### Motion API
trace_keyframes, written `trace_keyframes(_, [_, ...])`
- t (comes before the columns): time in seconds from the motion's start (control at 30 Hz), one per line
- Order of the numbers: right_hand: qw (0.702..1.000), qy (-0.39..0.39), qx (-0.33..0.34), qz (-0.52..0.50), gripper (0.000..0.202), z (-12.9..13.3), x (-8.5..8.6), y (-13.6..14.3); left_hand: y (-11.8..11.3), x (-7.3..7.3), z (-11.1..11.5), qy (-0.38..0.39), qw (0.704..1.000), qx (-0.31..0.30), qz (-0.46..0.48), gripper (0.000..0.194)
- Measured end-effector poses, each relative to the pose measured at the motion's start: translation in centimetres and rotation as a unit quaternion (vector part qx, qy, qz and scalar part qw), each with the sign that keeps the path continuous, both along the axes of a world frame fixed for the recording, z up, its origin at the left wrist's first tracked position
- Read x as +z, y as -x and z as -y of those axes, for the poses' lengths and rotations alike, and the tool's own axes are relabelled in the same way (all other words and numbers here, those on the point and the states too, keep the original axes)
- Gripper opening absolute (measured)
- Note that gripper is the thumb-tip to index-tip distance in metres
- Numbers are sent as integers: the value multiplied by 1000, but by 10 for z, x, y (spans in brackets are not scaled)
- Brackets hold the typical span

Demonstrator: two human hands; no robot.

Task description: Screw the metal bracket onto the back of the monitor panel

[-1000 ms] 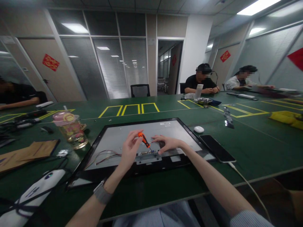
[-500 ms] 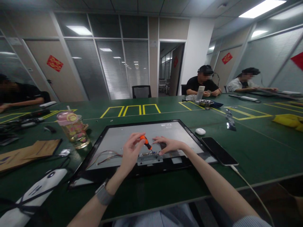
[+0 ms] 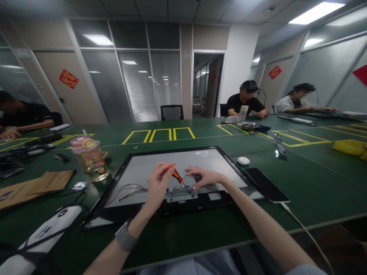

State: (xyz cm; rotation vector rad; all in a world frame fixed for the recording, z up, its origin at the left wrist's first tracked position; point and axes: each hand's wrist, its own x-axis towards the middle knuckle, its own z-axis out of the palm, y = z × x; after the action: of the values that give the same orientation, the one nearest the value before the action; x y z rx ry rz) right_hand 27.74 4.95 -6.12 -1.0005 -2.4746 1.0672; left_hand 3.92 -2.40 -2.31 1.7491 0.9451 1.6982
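A flat display panel (image 3: pixel 169 158) with a grey back and black frame lies in front of me. My left hand (image 3: pixel 157 185) is closed around the handle of an orange and black screwdriver (image 3: pixel 177 176). The screwdriver slants down to the right, its tip at a small metal bracket (image 3: pixel 182 196) near the panel's front edge. My right hand (image 3: pixel 207 177) reaches over the panel with its fingers stretched out, the thumb beside the tip. Whether that thumb presses on a part is too small to tell. Thin cables (image 3: pixel 130 186) lie left of the bracket.
Left of the panel stand a pink-lidded cup (image 3: pixel 91 158), a brown paper bag (image 3: pixel 40 187) and a white strapped device (image 3: pixel 48 233). On the right lie a phone (image 3: pixel 267 184) with its cable and a white earbud case (image 3: pixel 243 160). Several people sit around the green table (image 3: pixel 315 183).
The screwdriver's handle has tipped slightly to the left, with its tip still at the bracket. My right hand has stayed about where it was. The view has shifted slightly.
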Motion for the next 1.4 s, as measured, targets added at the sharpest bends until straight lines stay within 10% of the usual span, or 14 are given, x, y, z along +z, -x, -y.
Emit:
trace_keyframes(1.17, [1000, 0, -1, 9, 82, 3, 5, 0, 3, 0, 1, 69, 991, -116, -9, 36])
trace_keyframes(1.4, [1000, -1, 3, 4, 81, 2, 2, -1, 1, 0, -2, 28, 998, -50, -21, 27])
